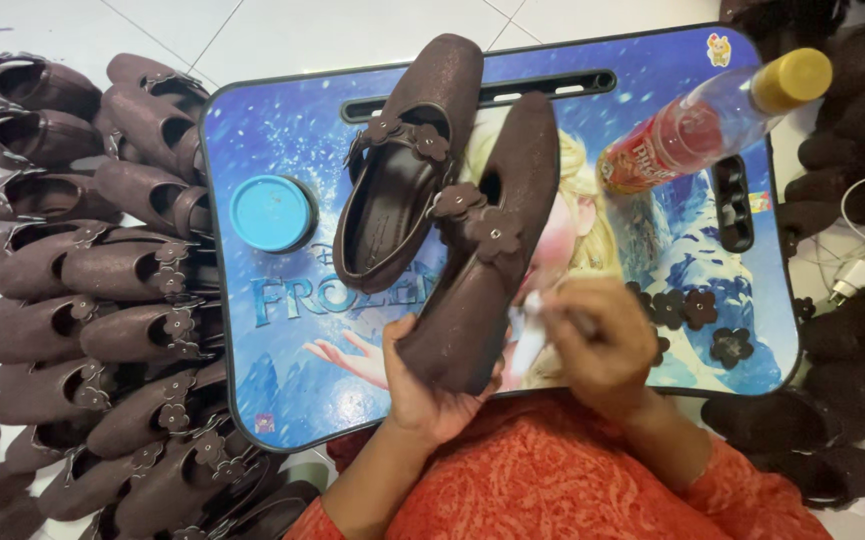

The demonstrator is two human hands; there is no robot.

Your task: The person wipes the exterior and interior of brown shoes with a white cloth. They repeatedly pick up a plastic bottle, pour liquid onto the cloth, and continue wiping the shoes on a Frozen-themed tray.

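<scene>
While left hand [430,385] clasps brown shoe [482,250] | right hand [597,345] pinches white tube [530,335] (blurred) | near tray [282,400] edge

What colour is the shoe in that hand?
Dark brown, with little brown flowers on the strap. The shoe shows clearly in the head view.

Shoe pile [102,290] left of tray [282,400]; bottle [702,125] right.

Dark brown glittery shoe [482,260] with two little flowers on its strap, held tilted by the heel, toe pointing away. Small white blurry thing [530,335] pressed right against its side, can't tell what.
</scene>
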